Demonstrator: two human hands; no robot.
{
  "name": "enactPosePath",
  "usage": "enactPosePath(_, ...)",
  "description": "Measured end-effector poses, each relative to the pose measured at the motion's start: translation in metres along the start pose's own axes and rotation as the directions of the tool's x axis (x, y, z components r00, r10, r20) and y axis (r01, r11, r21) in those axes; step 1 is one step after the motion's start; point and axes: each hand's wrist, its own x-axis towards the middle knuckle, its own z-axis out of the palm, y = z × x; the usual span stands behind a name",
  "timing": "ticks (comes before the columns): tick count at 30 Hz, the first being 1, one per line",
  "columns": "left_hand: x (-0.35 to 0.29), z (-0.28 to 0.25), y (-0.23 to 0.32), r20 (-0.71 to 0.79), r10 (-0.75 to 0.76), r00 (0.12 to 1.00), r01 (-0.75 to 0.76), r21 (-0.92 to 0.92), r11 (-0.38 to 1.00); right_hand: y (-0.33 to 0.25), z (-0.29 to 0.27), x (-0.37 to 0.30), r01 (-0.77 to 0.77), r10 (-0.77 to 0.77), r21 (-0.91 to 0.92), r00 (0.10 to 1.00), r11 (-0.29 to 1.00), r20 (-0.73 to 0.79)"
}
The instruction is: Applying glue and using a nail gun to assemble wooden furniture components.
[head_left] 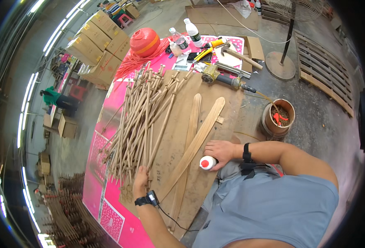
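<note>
My right hand (222,151) is closed around a white squeeze bottle (207,164) with a red cap, tilted at the near edge of the brown board (172,159). My left hand (140,182) is at the near end of a heap of thin turned wooden spindles (143,120), its fingers closed at one spindle's end; the grip is partly hidden. Between my hands lie two long flat wooden slats, one slat (207,128) crossing over the other slat (193,120). Both have rounded far ends.
A nail gun (224,78) lies at the board's far right. Beyond are a hammer (240,56), plastic bottles (193,33) and a red ball of twine (145,42). A bucket of small hardware (284,115) and a fan stand (280,66) are right; stacked spindles (68,206) are left.
</note>
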Motion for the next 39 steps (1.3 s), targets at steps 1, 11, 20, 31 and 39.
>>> enactPosePath(1,0.001,-0.003,-0.001,0.075,-0.088,0.993,0.091,-0.027,0.996,0.000,0.000,0.001,0.010,-0.010,-0.005,1.000,1.000,-0.007)
enactPosePath(11,-0.015,0.012,0.016,-0.501,0.489,0.714,-0.274,0.443,0.854,-0.002,-0.001,0.000,0.011,-0.011,-0.001,1.000,1.000,0.007)
enactPosePath(20,-0.114,0.029,0.032,-0.689,0.509,0.516,-0.288,0.420,0.861,-0.001,0.001,0.002,0.021,-0.021,0.024,1.000,0.999,-0.009)
enactPosePath(31,-0.205,0.150,-0.094,-0.518,0.320,0.793,-0.063,0.453,0.889,-0.004,-0.005,0.012,0.029,-0.029,0.011,0.999,1.000,0.030)
enactPosePath(39,-0.183,0.181,-0.067,-0.664,0.382,0.643,-0.114,0.410,0.905,-0.010,-0.007,0.011,-0.036,0.036,0.001,0.997,0.999,0.064)
